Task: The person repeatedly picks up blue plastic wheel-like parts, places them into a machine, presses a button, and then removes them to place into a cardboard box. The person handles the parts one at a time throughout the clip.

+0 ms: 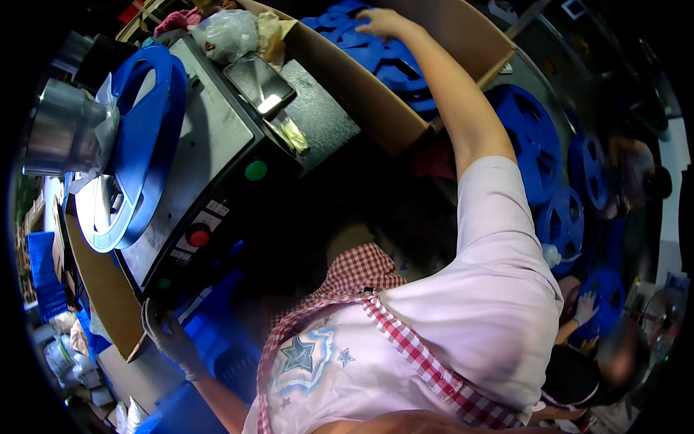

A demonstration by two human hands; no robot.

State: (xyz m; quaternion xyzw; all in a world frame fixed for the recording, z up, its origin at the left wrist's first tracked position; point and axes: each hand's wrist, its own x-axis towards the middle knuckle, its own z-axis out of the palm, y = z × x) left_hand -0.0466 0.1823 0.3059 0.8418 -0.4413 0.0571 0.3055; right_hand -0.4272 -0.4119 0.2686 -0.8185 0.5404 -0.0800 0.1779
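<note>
My right hand (383, 24), bare, reaches over a cardboard box (463, 36) at the top, fingers apart at the stacked blue plastic reels (379, 61) inside. Whether the fingertips touch a reel I cannot tell. At the lower left my left hand (173, 340), in a pale glove, has its fingers stretched out beside the machine's lower corner, near a cardboard flap (108, 289). It holds nothing I can see. A large blue reel (153, 145) stands tilted on the machine's left side, against a shiny metal cylinder (61, 130).
The grey-topped machine (217, 123) has a red button (199, 235) and a green button (256, 171). A phone (260, 83) and plastic bag (225, 35) lie on top. More blue reels (526, 141) stand at right. Another person's gloved hand (586, 308) is at a reel, lower right.
</note>
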